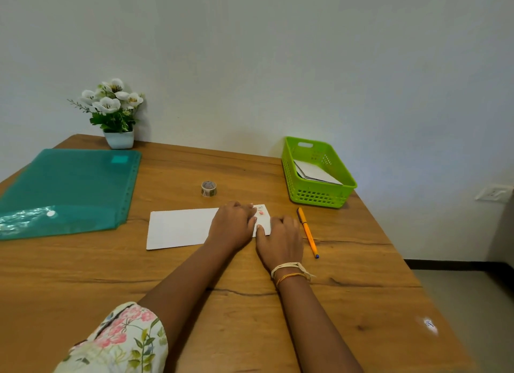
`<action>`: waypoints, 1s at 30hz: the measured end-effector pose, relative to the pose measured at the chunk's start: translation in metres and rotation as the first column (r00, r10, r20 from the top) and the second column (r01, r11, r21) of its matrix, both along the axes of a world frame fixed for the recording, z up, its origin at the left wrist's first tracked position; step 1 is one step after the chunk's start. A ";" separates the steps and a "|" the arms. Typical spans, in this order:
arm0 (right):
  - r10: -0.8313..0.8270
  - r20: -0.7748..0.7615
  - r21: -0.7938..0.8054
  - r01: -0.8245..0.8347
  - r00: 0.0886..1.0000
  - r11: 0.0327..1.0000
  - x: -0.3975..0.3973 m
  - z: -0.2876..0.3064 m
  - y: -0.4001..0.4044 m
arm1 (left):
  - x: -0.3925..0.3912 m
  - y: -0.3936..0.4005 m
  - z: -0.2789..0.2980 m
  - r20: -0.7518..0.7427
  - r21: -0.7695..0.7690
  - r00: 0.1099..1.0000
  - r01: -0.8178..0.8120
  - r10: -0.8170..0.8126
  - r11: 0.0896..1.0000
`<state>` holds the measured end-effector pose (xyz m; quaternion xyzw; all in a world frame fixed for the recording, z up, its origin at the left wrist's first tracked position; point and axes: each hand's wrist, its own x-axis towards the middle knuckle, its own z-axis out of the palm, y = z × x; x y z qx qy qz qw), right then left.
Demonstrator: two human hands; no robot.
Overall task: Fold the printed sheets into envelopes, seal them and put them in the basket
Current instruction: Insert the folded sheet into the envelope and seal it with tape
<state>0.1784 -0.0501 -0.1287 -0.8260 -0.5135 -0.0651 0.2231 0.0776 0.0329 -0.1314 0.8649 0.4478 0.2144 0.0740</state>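
Note:
A white folded sheet (pixel 180 228) lies flat in the middle of the wooden table (pixel 111 275). A small strip of patterned tape with a pink dot (pixel 261 212) sits at its right end. My left hand (pixel 232 228) presses down on the right part of the sheet with its fingers flat. My right hand (pixel 281 237) rests on the sheet's right edge, fingers bent over it. A roll of patterned tape (pixel 209 189) stands just behind the sheet. The green basket (pixel 317 194) at the right rear holds folded white envelopes (pixel 317 173).
An orange pen (pixel 307 232) lies right of my right hand. A teal plastic folder (pixel 66 189) covers the table's left side. A white pot of artificial flowers (pixel 115 114) stands at the back left against the wall. The table's right edge drops to the floor.

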 end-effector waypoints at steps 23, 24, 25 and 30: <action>-0.049 -0.195 -0.117 0.027 0.979 0.993 0.005 0.012 0.024 | -0.016 -0.009 0.067 -0.153 -0.578 0.917 -0.385 0.367 0.720; -0.043 -0.239 -0.109 0.017 0.970 0.994 0.005 0.013 0.022 | -0.016 -0.009 0.068 -0.108 -0.607 0.919 -0.363 0.379 0.707; -0.030 -0.288 -0.098 0.002 0.957 0.995 0.006 0.014 0.020 | -0.016 -0.010 0.070 -0.045 -0.648 0.912 -0.337 0.407 0.683; 0.017 -0.617 -0.008 -0.027 0.787 1.000 0.007 0.027 0.009 | -0.019 -0.007 0.084 0.280 -0.856 0.717 -0.115 0.639 0.504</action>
